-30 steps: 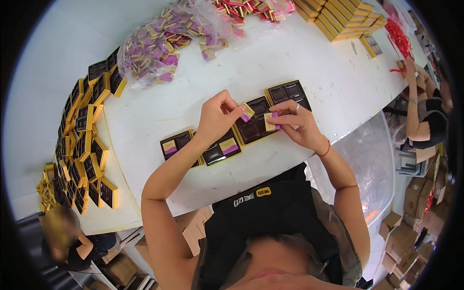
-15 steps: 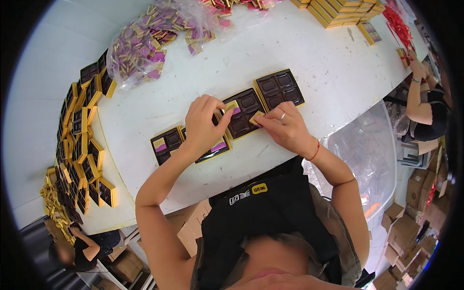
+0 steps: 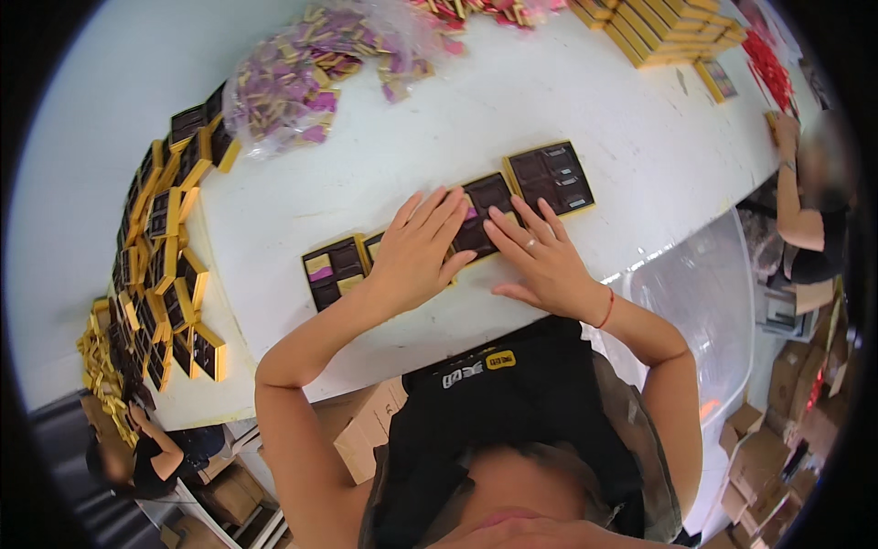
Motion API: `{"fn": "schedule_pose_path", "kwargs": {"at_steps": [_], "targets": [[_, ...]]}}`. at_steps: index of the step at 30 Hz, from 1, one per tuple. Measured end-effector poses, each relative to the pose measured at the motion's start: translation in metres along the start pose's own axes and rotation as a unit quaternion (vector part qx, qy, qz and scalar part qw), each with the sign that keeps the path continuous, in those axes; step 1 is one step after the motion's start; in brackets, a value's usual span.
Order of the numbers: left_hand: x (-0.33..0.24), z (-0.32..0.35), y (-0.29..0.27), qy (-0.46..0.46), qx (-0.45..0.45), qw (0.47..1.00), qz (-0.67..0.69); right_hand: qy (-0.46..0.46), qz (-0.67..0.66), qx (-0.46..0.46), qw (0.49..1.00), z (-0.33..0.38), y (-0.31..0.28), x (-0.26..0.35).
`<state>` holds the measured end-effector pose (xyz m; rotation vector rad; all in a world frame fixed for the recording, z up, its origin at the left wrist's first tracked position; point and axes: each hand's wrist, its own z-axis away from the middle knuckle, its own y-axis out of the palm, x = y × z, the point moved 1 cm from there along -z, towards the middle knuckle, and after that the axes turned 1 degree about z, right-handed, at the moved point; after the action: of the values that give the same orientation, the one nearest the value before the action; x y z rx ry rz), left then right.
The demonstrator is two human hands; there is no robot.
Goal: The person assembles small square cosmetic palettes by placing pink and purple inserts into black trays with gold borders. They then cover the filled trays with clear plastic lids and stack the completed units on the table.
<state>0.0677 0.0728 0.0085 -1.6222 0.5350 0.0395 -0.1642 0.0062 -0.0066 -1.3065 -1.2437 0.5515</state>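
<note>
A slanting row of yellow-rimmed boxes with dark brown compartment trays lies before me. My left hand [image 3: 416, 249] is spread flat, palm down, covering most of the second box, its fingertips at the third box [image 3: 489, 192]. My right hand [image 3: 541, 261] is open too, fingers apart, with its fingertips over the lower right of that third box. A gold-and-purple wrapped piece [image 3: 471, 210] shows beside my left fingertips. The leftmost box [image 3: 346, 258] holds a gold-and-purple piece [image 3: 318, 266] and a second gold one. No pieces show in the rightmost box [image 3: 551, 177].
A clear plastic bag [image 3: 265, 101] of purple-and-gold pieces lies at the back left. Many trayed boxes [image 3: 165, 215] pile along the left edge. Yellow boxes [image 3: 658, 37] stack at the back right, near red ribbons [image 3: 768, 69]. Other people work at far left and right.
Both hands have gone from pinching wrapped pieces to lying open with fingers outstretched. The pieces are let go at the third box. The whole view has shifted slightly.
</note>
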Motion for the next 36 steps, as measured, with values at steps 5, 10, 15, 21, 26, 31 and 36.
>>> {"fn": "schedule_pose_path", "kwargs": {"at_steps": [5, 10, 15, 21, 26, 31, 36], "targets": [[0.106, -0.047, -0.030, -0.072, -0.215, 0.973, 0.035, -0.044, -0.035, -0.107, 0.993, -0.055, -0.020, -0.002], [0.241, -0.084, -0.047, -0.299, -0.154, 0.938, -0.078, -0.111, -0.133, -0.150, 0.973, -0.241, 0.044, -0.027], [0.257, -0.082, -0.048, -0.355, -0.178, 0.916, -0.050, 0.046, 0.013, -0.193, 0.980, -0.366, 0.090, -0.077], [0.216, -0.070, -0.041, -0.293, -0.336, 0.826, 0.344, 0.061, -0.105, -0.163, 0.979, -0.359, 0.064, -0.088], [0.146, -0.043, -0.051, -0.320, -0.234, 0.728, 0.559, 0.157, -0.560, -0.112, 0.806, -0.234, -0.018, -0.075], [0.057, -0.063, -0.050, -0.184, -0.115, 0.768, 0.603, 0.262, -0.407, -0.207, 0.850, -0.071, -0.064, -0.105], [0.001, -0.105, -0.021, -0.124, -0.017, 0.861, 0.493, 0.212, -0.167, -0.339, 0.901, 0.016, -0.057, -0.071]]}}
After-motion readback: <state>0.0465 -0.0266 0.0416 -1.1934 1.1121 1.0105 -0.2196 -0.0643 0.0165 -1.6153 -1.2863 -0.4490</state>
